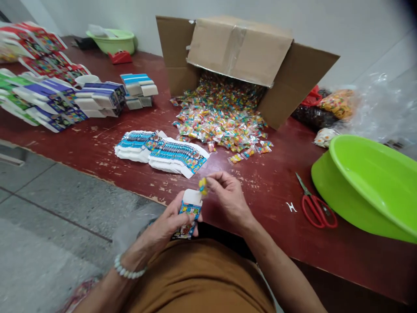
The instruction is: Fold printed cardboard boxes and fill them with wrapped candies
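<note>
My left hand (pixel 176 217) is closed round a small blue printed candy box (pixel 190 213), whose white top flap stands up. Between thumb and fingertips, my right hand (pixel 230 193) pinches a small candy packet (pixel 202 186) with yellow and blue-green pieces, just above the box's upper end. Beyond my hands, flat blue cartons (pixel 177 154) lie overlapped in two rows. A heap of clear candy packets (pixel 221 121) spills from a cardboard box (pixel 241 48) lying on its side.
Red-handled scissors (pixel 317 211) and a green basin (pixel 365 217) are on the red table (pixel 267 182) to the right. Stacked purple, green and red cartons (pixel 55 98) stand at the left. A pale green bowl (pixel 114 41) and a red tape dispenser (pixel 120 57) sit at the back.
</note>
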Motion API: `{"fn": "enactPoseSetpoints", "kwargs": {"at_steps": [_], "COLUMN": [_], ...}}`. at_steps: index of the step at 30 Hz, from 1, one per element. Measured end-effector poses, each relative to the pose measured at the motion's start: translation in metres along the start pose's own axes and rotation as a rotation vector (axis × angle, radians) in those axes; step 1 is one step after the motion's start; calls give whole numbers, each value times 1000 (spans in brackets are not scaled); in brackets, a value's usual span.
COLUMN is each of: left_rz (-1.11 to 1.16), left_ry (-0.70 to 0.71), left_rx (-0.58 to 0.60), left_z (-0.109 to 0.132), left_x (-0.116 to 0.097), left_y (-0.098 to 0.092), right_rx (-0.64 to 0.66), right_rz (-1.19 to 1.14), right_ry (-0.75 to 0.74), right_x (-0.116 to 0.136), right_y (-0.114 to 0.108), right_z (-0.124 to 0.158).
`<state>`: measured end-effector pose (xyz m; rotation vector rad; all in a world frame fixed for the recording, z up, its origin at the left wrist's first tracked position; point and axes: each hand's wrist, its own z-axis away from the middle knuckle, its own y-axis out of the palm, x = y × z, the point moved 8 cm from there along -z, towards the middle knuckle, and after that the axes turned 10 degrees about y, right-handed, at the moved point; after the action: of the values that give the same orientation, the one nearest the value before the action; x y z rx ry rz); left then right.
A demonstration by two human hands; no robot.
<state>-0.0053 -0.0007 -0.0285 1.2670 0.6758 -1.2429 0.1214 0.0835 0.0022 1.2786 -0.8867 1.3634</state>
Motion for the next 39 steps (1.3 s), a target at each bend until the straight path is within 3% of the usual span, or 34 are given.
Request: {"fn": "enactPoseSetpoints", "kwargs": {"at_steps": [3,6,8,10,12,17,20,22,25,27,28,30,33,35,37,39], "left_rz": [-9,-13,11,93,193,168,87,131,311,388,401,380,288,244,239,270], "left_ry": [22,68,97,97,97,133,162,115,-12,-58,-59,-27,69,102,91,54], "left_rx": [22,-13,-62,-115,-159,-158,-169,-159,-97,-80,-91,-128,-157,-145,-137,-148], "left_z": [0,0,0,-1,-3,-7,-8,-7,-7,-7,-8,-9,-9,-7,-6,-5], "left_x": [-2,-5,-8,-9,-9,-7,-7,-6,-3,-2,-1,0,-1,-2,-2,-1], "left_y": [7,7,4,2,-1,-3,-4,-2,5,7,6,3,-1,-1,-1,-3], "right_rx": [-17,-13,81,264,373,358,466,431,284,274,280,294,313,324,313,323], "right_rz": [105,283,391,399,286,-217,-266,-228,-5,189,249,251,101,40,67,166], "right_ry": [-26,-161,-201,-141,-52,239,336,281,-40,-199,-203,-53,223,290,230,32], "right_x": [-11,-7,-3,-6,-10,-30,-42,-40,-16,-3,-2,-11,-31,-35,-28,-11], "right_y": [12,15,20,28,32,35,49,47,36,37,38,38,40,42,42,42], "right_z": [12,21,26,28,29,21,22,20,19,24,25,22,17,16,15,16]}}
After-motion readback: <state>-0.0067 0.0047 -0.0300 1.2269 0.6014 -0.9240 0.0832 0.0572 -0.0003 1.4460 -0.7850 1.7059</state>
